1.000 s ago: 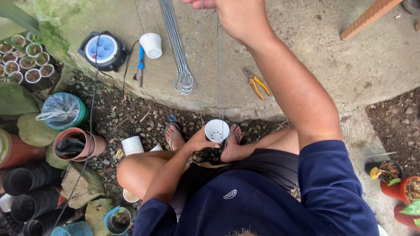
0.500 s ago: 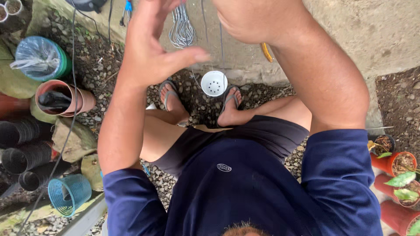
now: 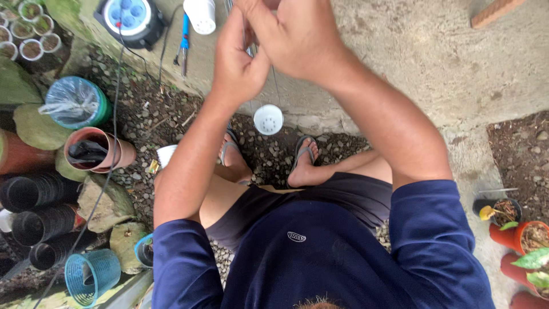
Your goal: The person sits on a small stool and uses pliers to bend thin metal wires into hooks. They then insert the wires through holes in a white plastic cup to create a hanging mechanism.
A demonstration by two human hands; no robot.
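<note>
Both my hands are raised close together near the top of the view. My left hand [image 3: 239,60] and my right hand [image 3: 294,37] pinch thin wires [image 3: 275,86] that hang down between them. A small white plastic pot [image 3: 268,119] with holes in its base dangles below the hands on those wires, above the gravel between my sandalled feet. The fingertips overlap, so the exact grip is partly hidden.
A white cup [image 3: 201,15], a blue-handled tool [image 3: 183,43] and a round black and blue device [image 3: 128,17] lie on the concrete slab [image 3: 423,63]. Stacked black pots [image 3: 34,212], a terracotta pot [image 3: 94,151] and a teal basket [image 3: 91,277] stand at left. Potted plants [image 3: 526,240] sit at right.
My left hand has closed in from an open, spread position to meet the right hand on the wires. The view has shifted slightly; the white pot still hangs below.
</note>
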